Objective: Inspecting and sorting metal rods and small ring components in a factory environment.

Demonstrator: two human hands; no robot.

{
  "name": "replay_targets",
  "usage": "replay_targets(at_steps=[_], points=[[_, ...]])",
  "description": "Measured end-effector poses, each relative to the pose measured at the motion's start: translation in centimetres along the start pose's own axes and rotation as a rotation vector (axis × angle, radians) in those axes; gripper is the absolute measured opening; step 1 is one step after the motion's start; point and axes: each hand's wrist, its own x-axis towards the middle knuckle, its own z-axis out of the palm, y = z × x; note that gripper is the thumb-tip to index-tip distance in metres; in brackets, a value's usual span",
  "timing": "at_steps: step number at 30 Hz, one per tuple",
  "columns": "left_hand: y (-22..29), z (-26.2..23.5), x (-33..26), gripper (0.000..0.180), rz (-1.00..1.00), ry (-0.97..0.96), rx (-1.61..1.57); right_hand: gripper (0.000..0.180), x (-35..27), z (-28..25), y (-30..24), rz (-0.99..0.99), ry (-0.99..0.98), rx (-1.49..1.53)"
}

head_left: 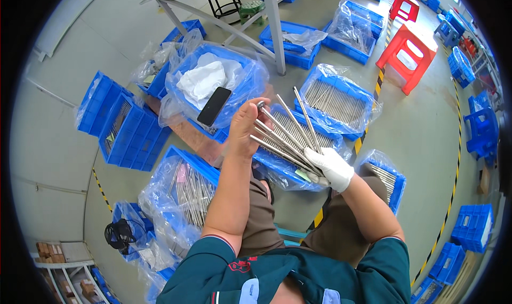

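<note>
My right hand [332, 169], in a white glove, is closed around the lower ends of several slim metal rods [308, 121], which fan out up and to the left. Bare, my left hand [246, 127] has its fingers curled at the far end of one rod, beside a small round metal cap [261, 105]. Its inner fingers are partly hidden. Beneath the hands stands a plastic-lined blue crate [282, 171] with rows of similar rods. Another lined crate of rods [337, 102] sits beyond it to the right.
A black phone [214, 106] lies on a lined blue crate [213, 135] holding white sheeting. More rods [196, 194] fill a crate by my left knee. Stacked blue crates [140, 138] stand left; red stools [408, 56] stand far right. A table leg [275, 32] rises ahead.
</note>
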Motion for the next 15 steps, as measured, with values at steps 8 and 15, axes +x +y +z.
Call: replay_targets(at_steps=[8,15], points=[[0.8,-0.5,-0.2,0.041,-0.029,-0.003,0.132,0.034,-0.3,-0.5,0.1,0.015,-0.067,0.082],[-1.5,1.1,-0.8,0.048,-0.265,-0.167,0.305,0.036,-0.3,-0.6,-0.1,0.001,-0.064,0.139]])
